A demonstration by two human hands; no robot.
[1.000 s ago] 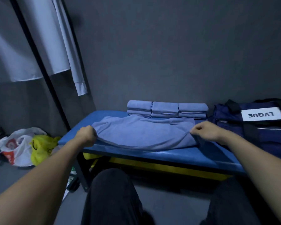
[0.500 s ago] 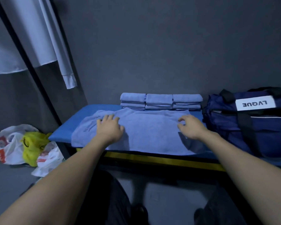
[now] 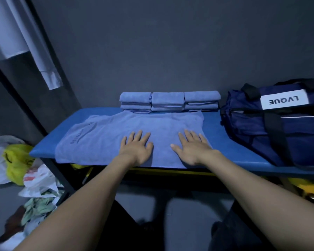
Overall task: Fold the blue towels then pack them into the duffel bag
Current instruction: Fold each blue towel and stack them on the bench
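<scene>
A light blue terry towel (image 3: 116,140) is lying spread flat across the middle of the frame on a bright blue padded bench top (image 3: 225,142), its near edge hanging slightly over the bench's front rim. A faint printed logo is showing on the towel's left part. The person's left hand (image 3: 137,148) is pressing palm-down on the towel just left of centre, fingers spread apart and gripping nothing. The right hand (image 3: 192,146) is lying flat just beside it toward the right, fingers likewise splayed open on the cloth, thumb pointing inward. The two hands are near each other but not touching.

Behind the spread towel, against the dark grey wall (image 3: 170,42), three short stacks of folded light blue towels (image 3: 169,102) are sitting side by side in a row. At the right of the frame a navy blue fabric duffel bag (image 3: 279,127) with black straps and a white label is resting on the bench, apart from the spread towel. In the lower left, crumpled white and yellow plastic bags (image 3: 13,158) are lying on the floor.
</scene>
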